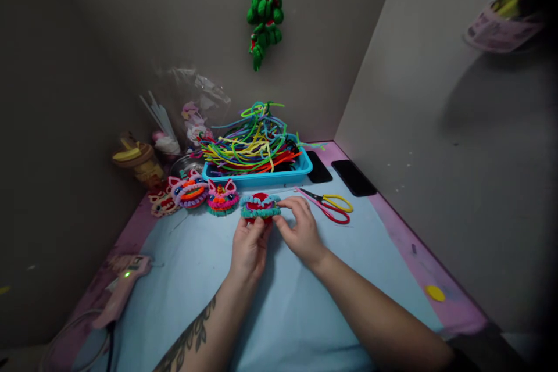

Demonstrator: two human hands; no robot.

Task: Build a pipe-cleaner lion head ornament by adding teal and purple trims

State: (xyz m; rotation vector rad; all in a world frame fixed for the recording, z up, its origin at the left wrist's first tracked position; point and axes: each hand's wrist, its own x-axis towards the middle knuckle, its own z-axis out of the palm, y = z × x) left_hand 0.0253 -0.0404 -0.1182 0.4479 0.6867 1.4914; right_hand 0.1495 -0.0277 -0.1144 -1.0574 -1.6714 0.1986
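A round piece (260,207) with a red base and fuzzy teal strips is held up over the light blue cloth. My left hand (250,244) grips it from below, thumb on its front lower edge. At its right side, the thumb and forefinger of my right hand (301,231) close on the teal edge. Three finished-looking fuzzy animal heads sit to the left: a pink and orange one (222,197), a purple one (190,190) and a cream and red one (163,202). Scissors (328,204) with red and yellow handles lie right of my hands.
Behind my hands stands a blue tray (257,180) heaped with coloured pipe cleaners (257,145). Two black phones (318,167) (353,178) lie right of it. A pink glue gun (120,293) with a green light and cable rests at left. Green ornaments (264,11) hang above.
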